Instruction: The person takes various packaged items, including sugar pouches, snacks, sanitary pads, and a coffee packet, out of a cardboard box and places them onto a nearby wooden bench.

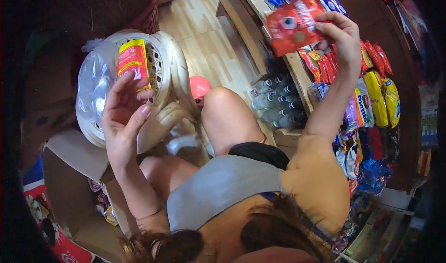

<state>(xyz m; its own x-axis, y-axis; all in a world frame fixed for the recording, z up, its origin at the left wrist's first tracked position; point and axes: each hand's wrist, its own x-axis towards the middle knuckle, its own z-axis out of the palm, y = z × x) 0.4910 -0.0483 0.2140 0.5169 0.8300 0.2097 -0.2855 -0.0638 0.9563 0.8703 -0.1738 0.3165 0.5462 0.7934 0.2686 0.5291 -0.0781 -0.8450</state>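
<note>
A red snack packet (292, 24) is pinched by its right edge between the thumb and fingers of my right hand (339, 31), raised over a wooden shelf (303, 85). My left hand (125, 111) is held up, fingers curled apart, with nothing seen in it. Just beyond its fingertips a red and yellow packet (134, 61) lies on a round white stool (174, 68) with a patterned top. A clear plastic bag (97, 78) rests on the same stool, left of the packet. Below my right hand, several red packets (325, 66) stand in a row on the shelf.
Glass bottles (275, 101) stand on the floor beside the shelf. Yellow packets (376, 97) and a Mentos bag (362, 104) lie farther right. An open cardboard box (76, 193) with small packets sits at lower left. A pink round object (200, 88) is near my knee.
</note>
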